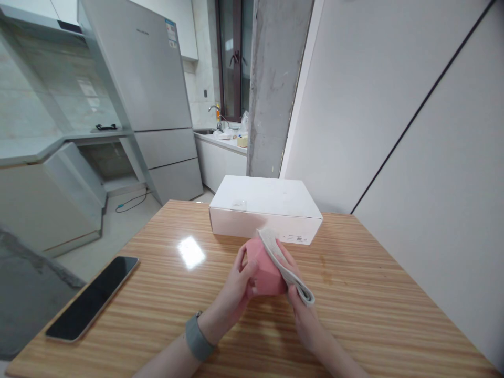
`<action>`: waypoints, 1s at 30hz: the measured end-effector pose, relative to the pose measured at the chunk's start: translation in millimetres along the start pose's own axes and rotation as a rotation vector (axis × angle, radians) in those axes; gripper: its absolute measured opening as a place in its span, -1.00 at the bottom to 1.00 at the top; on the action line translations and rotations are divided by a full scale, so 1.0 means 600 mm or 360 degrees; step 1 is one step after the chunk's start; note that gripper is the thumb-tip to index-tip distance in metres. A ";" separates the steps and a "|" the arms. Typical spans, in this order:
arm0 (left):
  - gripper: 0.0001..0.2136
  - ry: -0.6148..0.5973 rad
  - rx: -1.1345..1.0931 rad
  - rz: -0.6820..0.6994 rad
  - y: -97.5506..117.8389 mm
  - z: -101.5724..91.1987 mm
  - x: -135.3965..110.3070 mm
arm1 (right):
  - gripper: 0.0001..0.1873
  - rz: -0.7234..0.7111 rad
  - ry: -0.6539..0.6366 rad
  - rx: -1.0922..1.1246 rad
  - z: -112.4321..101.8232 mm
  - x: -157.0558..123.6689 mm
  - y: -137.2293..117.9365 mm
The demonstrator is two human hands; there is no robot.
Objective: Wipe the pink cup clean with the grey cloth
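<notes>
A pink object with flat, angled faces [265, 273] is held a little above the wooden table, in front of a white box. My left hand [238, 286] is closed around its left side, thumb on the near face. A folded light-grey cloth [289, 275] lies against the object's right side. My right hand [301, 310] grips this cloth, with the thumb on the near end and the fingers behind it, pressing it to the pink surface. What kind of thing the pink object is cannot be made out. A grey band sits on my left wrist.
The white box [268, 199] stands at the table's far edge. A phone [94, 299] with a dark screen lies at the left edge of the wooden table [354, 325]. A white wall [413, 173] borders the right side. Beyond are a fridge [157, 89] and a sink counter.
</notes>
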State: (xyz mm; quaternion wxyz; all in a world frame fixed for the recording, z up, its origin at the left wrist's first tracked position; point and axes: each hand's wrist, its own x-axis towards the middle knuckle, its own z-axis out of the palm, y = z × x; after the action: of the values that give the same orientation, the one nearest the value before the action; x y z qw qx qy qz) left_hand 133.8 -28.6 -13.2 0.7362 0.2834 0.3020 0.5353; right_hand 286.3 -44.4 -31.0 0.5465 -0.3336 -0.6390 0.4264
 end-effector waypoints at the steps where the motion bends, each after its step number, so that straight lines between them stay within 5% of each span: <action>1: -0.27 -0.0026 -0.0050 -0.0053 0.000 0.000 0.001 | -0.53 -0.0050 -0.0025 -0.0077 -0.001 -0.001 -0.006; 5: -0.30 -0.0159 -0.0133 -0.0116 0.003 0.005 -0.003 | -0.54 -0.0074 -0.0038 -0.0093 0.001 0.001 -0.013; 9: -0.24 -0.0236 -0.0023 0.0001 0.010 0.013 -0.013 | -0.54 0.0202 0.0240 0.0371 0.002 0.009 0.011; 15: -0.29 -0.0058 0.0132 -0.0026 0.006 0.007 -0.004 | -0.58 0.0415 0.0520 0.0678 0.002 0.018 0.021; 22: -0.32 0.0140 0.0272 0.0156 -0.001 -0.001 0.008 | -0.56 0.0417 0.0465 0.0666 0.011 0.015 0.017; 30: -0.30 0.0202 0.0100 -0.0009 0.001 -0.002 0.004 | -0.49 0.0241 0.0162 0.0406 0.008 0.013 0.015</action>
State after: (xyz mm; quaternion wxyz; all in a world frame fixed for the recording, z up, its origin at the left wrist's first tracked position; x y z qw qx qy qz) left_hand 133.2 -25.8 -13.6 0.7078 0.2710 0.3656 0.5403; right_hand 279.9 -34.4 -36.2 0.5823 -0.3299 -0.5243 0.5266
